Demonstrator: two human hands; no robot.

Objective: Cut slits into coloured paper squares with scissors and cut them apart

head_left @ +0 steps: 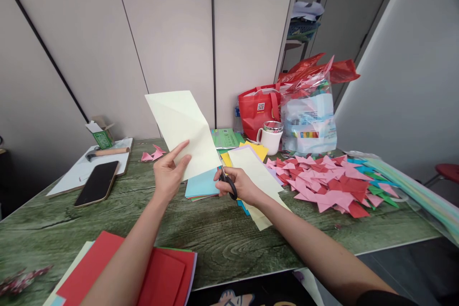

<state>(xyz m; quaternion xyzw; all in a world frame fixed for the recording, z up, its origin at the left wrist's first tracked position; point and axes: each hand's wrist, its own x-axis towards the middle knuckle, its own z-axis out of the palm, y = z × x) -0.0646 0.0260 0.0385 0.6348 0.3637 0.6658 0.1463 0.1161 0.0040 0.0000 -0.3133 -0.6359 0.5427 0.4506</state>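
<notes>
My left hand (170, 172) pinches a pale yellow sheet of paper (182, 129) between thumb and fingers, holding it tilted above the table. A diagonal crease runs across the sheet. My right hand (238, 184) grips a pair of black-handled scissors (231, 187), with fingers in the loops. The blades are at the sheet's lower right corner and mostly hidden, so I cannot tell whether they touch it. Below the hands lie a light blue stack of paper (202, 184) and pale yellow strips (260, 179) over yellow and lilac sheets.
Pink and red folded paper pieces (330, 181) are heaped at right. Behind stand a white mug (270, 138), a red bag (249, 110) and a clear plastic bag (310, 124). At left lie a phone (97, 183), a hammer (107, 152) and a small green box (102, 137). Red sheets (165, 272) lie in front.
</notes>
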